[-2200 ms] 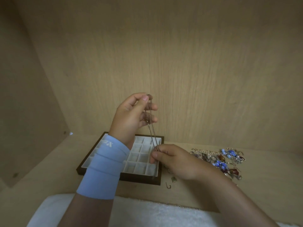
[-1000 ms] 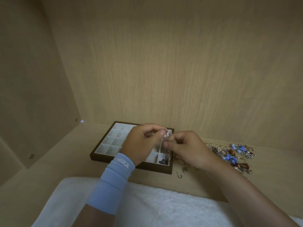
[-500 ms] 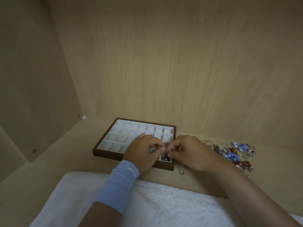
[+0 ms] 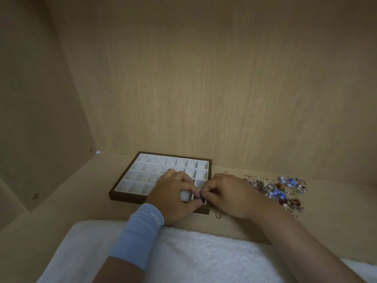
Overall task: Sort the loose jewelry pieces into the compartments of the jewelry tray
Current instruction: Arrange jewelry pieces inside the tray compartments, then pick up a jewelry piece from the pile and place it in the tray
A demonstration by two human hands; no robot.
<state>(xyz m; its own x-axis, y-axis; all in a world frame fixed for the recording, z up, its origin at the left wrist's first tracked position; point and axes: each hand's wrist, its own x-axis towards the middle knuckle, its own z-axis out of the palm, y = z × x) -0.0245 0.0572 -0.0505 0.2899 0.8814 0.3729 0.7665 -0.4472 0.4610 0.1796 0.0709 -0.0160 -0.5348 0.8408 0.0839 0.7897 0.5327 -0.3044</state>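
Over the wooden shelf's (image 4: 61, 203) tray (image 4: 130, 198), left hand (image 4: 173, 198) and right hand (image 4: 230, 195) seemingly pinch jewelry (image 4: 202, 199).

- I've got a pale wood-grain tabletop (image 4: 81, 201) in view, walled in at the back and on the left.
- The jewelry tray (image 4: 126, 198) sits towards the back: dark brown frame, white compartments.
- To its right, apart from it, there's a pile of loose jewelry (image 4: 279, 188) with silver chains and blue and red beads.
- A small hook (image 4: 217, 215) lies just off the tray's near right corner.
- A white towel (image 4: 204, 252) covers the near edge.
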